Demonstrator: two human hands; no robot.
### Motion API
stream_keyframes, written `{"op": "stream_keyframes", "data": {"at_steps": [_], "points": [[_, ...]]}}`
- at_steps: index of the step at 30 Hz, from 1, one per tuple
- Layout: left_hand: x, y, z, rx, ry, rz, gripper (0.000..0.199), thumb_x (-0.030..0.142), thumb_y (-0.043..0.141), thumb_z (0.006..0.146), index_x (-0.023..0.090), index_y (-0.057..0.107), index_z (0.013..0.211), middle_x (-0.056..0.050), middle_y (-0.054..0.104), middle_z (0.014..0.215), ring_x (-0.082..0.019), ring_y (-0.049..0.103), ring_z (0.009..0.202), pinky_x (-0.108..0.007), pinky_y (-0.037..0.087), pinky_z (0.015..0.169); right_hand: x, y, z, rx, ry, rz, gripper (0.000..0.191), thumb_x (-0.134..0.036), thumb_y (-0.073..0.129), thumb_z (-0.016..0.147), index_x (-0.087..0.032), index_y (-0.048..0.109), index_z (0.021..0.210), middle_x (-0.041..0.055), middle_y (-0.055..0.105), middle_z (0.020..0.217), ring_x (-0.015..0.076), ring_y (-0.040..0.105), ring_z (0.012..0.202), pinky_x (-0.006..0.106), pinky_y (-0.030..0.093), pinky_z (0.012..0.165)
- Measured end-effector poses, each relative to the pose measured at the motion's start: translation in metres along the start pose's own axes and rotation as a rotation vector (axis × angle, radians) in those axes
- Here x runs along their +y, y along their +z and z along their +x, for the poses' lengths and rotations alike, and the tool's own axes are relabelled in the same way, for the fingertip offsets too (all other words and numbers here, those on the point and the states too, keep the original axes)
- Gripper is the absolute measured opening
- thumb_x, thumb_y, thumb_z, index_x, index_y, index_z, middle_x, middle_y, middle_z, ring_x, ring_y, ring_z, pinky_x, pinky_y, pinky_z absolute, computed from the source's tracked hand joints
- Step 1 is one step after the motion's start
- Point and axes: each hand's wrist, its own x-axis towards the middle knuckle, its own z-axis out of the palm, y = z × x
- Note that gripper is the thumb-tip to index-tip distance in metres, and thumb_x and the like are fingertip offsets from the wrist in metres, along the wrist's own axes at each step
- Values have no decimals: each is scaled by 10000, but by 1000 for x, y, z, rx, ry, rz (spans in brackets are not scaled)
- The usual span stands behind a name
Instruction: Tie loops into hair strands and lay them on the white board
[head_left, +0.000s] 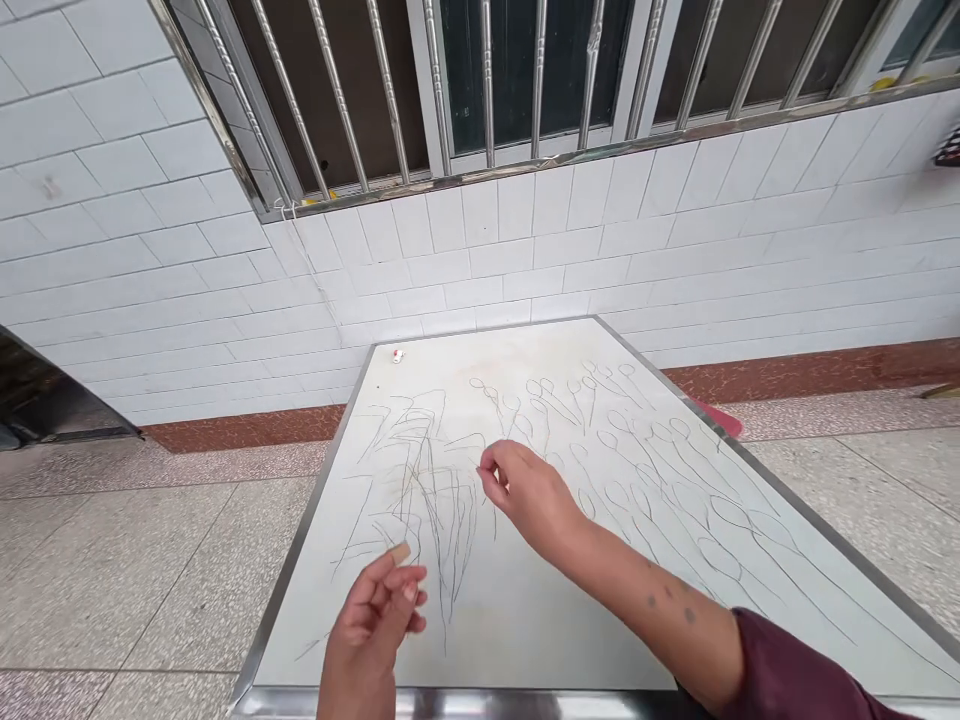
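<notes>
Wires [426, 480]: thin, dark, looped or bent | left hand [379, 615], right hand [534, 492]: curled, cannot tell if gripping

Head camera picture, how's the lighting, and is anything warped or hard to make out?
In the head view, light is soft and fairly even, with bright glints on the metal table edge; in that head view, the window bars fan out toward the top, probably from wide-angle stretching; again in the head view, the thin wires overlap, so single strands are hard to follow.

Head cam: looks fwd & down, close abv table [555, 640], facing tiled wall [480, 240].
</notes>
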Motion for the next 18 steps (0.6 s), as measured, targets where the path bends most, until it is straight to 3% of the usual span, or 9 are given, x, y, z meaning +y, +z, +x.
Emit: {"op": "stream_keyframes", "data": {"at_steps": [4, 7, 12, 18], "points": [[41, 26, -17, 7, 134, -125, 569, 408, 832, 666, 208, 670, 1174, -113, 705, 1151, -228, 657, 974, -340, 521, 813, -34, -22, -89, 103, -135, 291, 109, -183, 470, 908, -245, 510, 828, 12, 596, 782, 144, 549, 606, 260, 410, 502], [47, 36, -39, -26, 156, -206, 518, 395, 805, 710, 201, 673, 1172, -111, 706, 1145, -209, 661, 955, -359, 511, 855, -48, -34, -129, 122, -142, 366, 117, -178, 483, 905, -241, 505, 809, 1, 577, 720, 139, 548, 593, 252, 423, 514], [38, 41, -72, -31, 144, -267, 418, 357, 813, 708, 162, 714, 1064, -99, 732, 1015, -162, 663, 800, -298, 524, 719, -57, -46, -164, 80, -139, 410, 119, -163, 505, 897, -231, 507, 800, -7, 573, 704, 128, 542, 594, 238, 434, 531], [34, 45, -94, -52, 174, -237, 334, 345, 816, 704, 154, 744, 968, -71, 738, 879, -140, 639, 700, -248, 510, 608, -57, -52, -194, 62, -163, 402, 110, -146, 485, 893, -222, 533, 830, 9, 603, 752, 127, 559, 612, 237, 451, 543]]}}
